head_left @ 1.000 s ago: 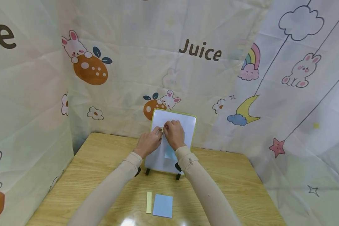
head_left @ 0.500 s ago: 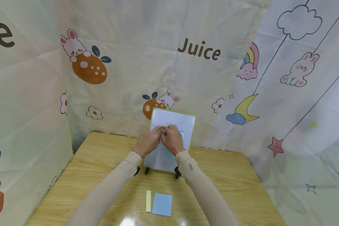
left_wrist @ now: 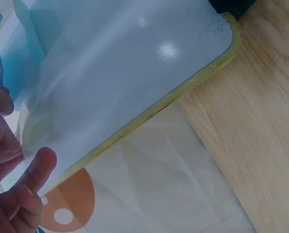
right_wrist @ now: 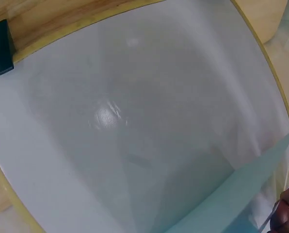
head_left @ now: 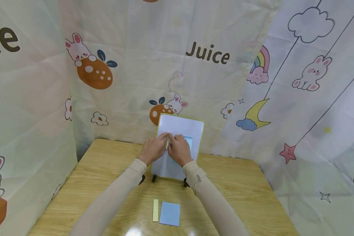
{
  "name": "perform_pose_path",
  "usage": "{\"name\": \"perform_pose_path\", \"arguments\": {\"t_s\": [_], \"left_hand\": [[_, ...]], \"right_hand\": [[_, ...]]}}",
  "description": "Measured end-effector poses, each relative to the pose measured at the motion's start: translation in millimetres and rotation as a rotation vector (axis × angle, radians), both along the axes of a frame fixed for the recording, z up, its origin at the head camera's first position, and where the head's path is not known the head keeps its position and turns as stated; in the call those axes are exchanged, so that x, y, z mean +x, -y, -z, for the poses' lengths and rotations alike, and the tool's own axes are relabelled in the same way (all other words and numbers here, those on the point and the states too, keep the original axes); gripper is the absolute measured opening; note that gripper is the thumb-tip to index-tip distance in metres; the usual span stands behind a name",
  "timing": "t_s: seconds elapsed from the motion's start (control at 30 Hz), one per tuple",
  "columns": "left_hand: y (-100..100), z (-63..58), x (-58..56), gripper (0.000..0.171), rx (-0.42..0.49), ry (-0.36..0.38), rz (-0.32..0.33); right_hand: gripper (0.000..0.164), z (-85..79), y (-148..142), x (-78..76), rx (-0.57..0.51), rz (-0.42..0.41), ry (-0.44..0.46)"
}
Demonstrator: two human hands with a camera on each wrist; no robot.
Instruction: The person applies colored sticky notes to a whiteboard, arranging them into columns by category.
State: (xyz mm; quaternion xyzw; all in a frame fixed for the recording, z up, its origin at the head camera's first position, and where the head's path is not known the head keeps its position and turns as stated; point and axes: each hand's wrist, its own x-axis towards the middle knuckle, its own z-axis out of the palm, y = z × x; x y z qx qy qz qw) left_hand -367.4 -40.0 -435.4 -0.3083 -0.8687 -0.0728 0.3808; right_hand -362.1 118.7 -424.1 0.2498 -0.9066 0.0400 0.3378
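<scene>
wooden table (head_left: 233, 190) bears whiteboard (head_left: 181, 125), blue pad (head_left: 169, 213), yellow strip (head_left: 155, 210).

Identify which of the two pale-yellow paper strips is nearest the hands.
The pale-yellow paper strip between the left hand and right hand, in front of the white rectangular board. The other strip lies on the wooden table beside the blue square paper pad.
</scene>
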Motion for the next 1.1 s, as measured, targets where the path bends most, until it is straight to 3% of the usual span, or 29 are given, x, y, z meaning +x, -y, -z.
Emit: {"name": "perform_pose_path", "arguments": {"t_s": [0.13,0.27,0.47,0.73,0.93,1.0,1.1], "left_hand": [[1.9,-1.5,2.8,0.036,-0.002,0.025,-0.013],[4.7,-2.3,7.6,0.032,0.033,0.010,0.006],[12.9,0.1,24.9,0.014,0.110,0.031,0.076],[26.8,19.2,53.5,0.004,0.154,0.180,0.102],[42.0,40.2,70.6,0.006,0.131,0.399,0.128],[46.0,47.7,75.5,0.007,0.111,0.460,0.131],[53.3,61.9,85.8,0.006,0.075,0.544,0.178]], "right_hand": [[0.035,0.6,0.8,0.4,0.026,0.001,-0.033],[0.028,0.5,2.9,5.7,-0.027,-0.024,-0.049],[0.017,5.6,1.5,34.4,-0.092,-0.164,-0.053],[0.010,34.0,0.0,74.5,-0.044,-0.288,-0.025],[0.008,50.5,0.0,98.7,-0.006,-0.329,0.036],[0.006,53.6,-0.7,105.4,0.035,-0.350,0.098],[0.011,60.9,-1.2,115.4,0.140,-0.401,0.268]]}}
